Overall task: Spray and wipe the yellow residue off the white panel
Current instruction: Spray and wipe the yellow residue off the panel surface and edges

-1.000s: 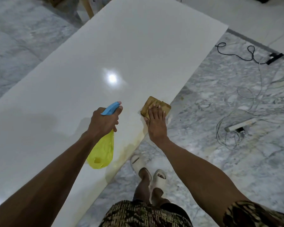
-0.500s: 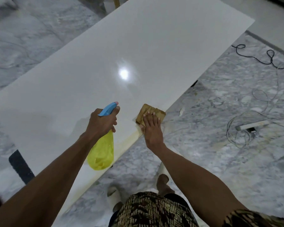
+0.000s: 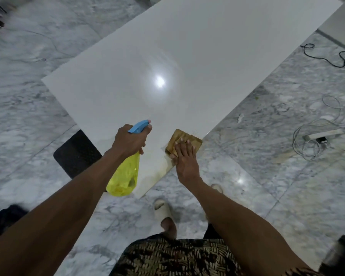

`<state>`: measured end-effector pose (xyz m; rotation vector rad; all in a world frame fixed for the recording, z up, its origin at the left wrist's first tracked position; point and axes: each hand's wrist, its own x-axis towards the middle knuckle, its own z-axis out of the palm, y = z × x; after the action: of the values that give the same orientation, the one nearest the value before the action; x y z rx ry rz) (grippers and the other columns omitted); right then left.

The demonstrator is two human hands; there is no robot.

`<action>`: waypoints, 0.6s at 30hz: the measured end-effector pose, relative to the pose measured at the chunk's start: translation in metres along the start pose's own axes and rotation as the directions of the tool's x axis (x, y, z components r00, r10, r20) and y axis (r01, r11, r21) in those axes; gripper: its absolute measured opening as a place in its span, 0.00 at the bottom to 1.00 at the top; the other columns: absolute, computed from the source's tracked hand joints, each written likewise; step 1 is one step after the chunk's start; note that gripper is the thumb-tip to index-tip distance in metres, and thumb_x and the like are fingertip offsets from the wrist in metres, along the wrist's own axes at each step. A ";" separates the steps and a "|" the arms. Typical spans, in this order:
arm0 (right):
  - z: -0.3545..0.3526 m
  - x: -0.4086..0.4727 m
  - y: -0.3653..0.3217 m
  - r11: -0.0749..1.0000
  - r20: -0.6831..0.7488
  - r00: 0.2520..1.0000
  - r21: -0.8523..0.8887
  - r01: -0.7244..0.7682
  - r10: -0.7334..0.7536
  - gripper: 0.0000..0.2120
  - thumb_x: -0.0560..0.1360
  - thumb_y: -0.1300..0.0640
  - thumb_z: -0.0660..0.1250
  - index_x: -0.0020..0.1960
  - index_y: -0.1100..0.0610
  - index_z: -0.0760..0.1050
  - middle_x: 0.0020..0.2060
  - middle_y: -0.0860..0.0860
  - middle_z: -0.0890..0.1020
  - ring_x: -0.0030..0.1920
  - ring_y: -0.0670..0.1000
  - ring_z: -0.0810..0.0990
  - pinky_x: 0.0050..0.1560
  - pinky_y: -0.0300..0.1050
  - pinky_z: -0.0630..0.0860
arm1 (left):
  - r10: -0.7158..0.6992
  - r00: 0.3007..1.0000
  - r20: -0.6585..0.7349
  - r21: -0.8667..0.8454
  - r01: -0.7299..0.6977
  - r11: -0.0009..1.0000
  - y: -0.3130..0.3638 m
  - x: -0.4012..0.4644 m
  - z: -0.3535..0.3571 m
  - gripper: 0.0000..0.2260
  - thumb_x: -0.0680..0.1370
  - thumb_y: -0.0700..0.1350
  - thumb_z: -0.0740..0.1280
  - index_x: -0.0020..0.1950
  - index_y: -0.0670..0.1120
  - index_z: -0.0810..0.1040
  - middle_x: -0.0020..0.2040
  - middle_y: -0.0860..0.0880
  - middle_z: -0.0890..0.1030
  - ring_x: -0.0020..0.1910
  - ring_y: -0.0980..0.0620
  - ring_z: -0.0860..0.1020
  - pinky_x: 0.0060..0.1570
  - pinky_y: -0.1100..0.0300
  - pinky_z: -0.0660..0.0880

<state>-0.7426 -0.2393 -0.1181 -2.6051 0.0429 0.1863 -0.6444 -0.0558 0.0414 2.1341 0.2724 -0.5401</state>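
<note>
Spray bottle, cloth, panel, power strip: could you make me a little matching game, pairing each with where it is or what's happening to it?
Things:
1. spray bottle
2. cloth
3. white panel
4. power strip

States:
A. lies on the marble floor among cables
B. pressed flat under the right hand
C. gripped in the left hand
D. shows yellow residue along its near edge

Pairs: 1-C, 2-B, 3-D, 4-A
</note>
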 end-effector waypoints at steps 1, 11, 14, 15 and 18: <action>0.006 -0.008 -0.011 1.000 0.018 1.000 0.003 0.006 -0.006 0.35 0.83 0.45 0.34 0.75 0.64 0.65 0.77 0.62 0.61 0.78 0.66 0.54 0.77 0.64 0.52 | -0.011 1.000 -0.006 -0.005 0.011 1.000 -0.010 -0.005 -0.007 0.15 0.82 0.58 0.69 0.67 0.56 0.84 0.40 0.43 0.85 0.33 0.44 0.85 0.44 0.49 0.85; 0.027 -0.031 -0.043 0.999 0.073 0.997 -0.002 0.033 -0.033 0.42 0.80 0.40 0.29 0.76 0.64 0.63 0.78 0.62 0.59 0.79 0.65 0.51 0.78 0.59 0.46 | -0.074 0.995 -0.063 -0.120 0.066 0.991 -0.076 -0.042 -0.040 0.14 0.82 0.55 0.70 0.66 0.54 0.84 0.40 0.41 0.82 0.37 0.44 0.84 0.43 0.46 0.86; 0.038 -0.047 -0.058 0.997 0.078 0.994 0.016 0.079 -0.080 0.39 0.81 0.40 0.31 0.76 0.64 0.63 0.77 0.61 0.60 0.79 0.65 0.51 0.78 0.60 0.48 | -0.073 0.996 -0.060 -0.143 0.064 0.988 -0.084 -0.049 -0.045 0.13 0.82 0.55 0.70 0.66 0.55 0.84 0.41 0.41 0.82 0.38 0.44 0.84 0.40 0.51 0.85; 0.044 -0.054 -0.065 0.995 0.079 0.992 0.035 0.092 -0.094 0.37 0.82 0.41 0.33 0.76 0.63 0.64 0.77 0.61 0.61 0.78 0.64 0.51 0.78 0.59 0.48 | -0.071 0.995 -0.065 -0.148 0.061 0.987 -0.086 -0.051 -0.047 0.12 0.82 0.55 0.70 0.65 0.55 0.83 0.42 0.41 0.82 0.38 0.44 0.84 0.37 0.56 0.83; 0.066 -0.079 -0.085 0.991 0.077 0.990 0.073 0.112 -0.118 0.33 0.84 0.43 0.39 0.76 0.62 0.64 0.78 0.60 0.60 0.78 0.59 0.49 0.78 0.57 0.47 | -0.073 0.994 -0.084 -0.162 0.059 0.985 -0.094 -0.056 -0.052 0.09 0.83 0.54 0.70 0.62 0.56 0.83 0.42 0.42 0.82 0.38 0.47 0.82 0.29 0.67 0.77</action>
<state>-0.8233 -0.1328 -0.1202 -2.5206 -0.1274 0.2440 -0.7150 0.0414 0.0268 2.0015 0.4244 -0.4459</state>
